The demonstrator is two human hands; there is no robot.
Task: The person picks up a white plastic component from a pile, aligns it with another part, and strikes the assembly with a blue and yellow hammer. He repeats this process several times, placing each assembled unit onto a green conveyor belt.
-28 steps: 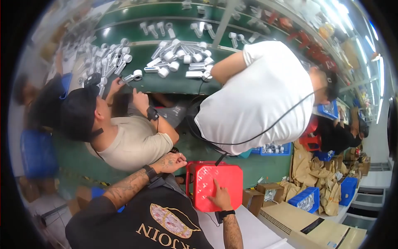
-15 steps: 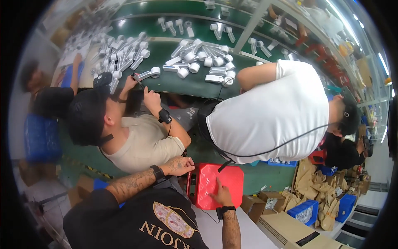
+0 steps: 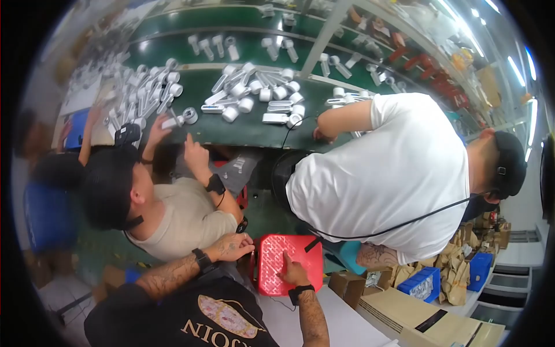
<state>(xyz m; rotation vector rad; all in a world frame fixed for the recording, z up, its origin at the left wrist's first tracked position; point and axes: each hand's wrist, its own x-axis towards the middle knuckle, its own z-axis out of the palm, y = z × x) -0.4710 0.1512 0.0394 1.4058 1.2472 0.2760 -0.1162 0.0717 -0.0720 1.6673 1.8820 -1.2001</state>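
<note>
A red plastic stool (image 3: 289, 263) with a patterned square top stands in front of me. My right hand (image 3: 296, 274) is on top of it, index finger stretched out against the surface and the others partly bent. At the stool's left edge is my left hand (image 3: 232, 247), its fingers curled together; whether they grip the rim or something small is hidden. Both my wrists wear dark bands.
Two co-workers, one in a beige shirt (image 3: 179, 211) and one in white (image 3: 376, 168), sit ahead at a green bench (image 3: 231, 134) piled with white handled parts (image 3: 245, 104). Cardboard boxes (image 3: 399, 315) and a blue bin (image 3: 421, 283) stand at right.
The view has shifted, so most things sit further left. My right hand remains on the stool, index finger out. The white-shirted co-worker has leaned right, exposing a turquoise stool and a tattooed arm.
</note>
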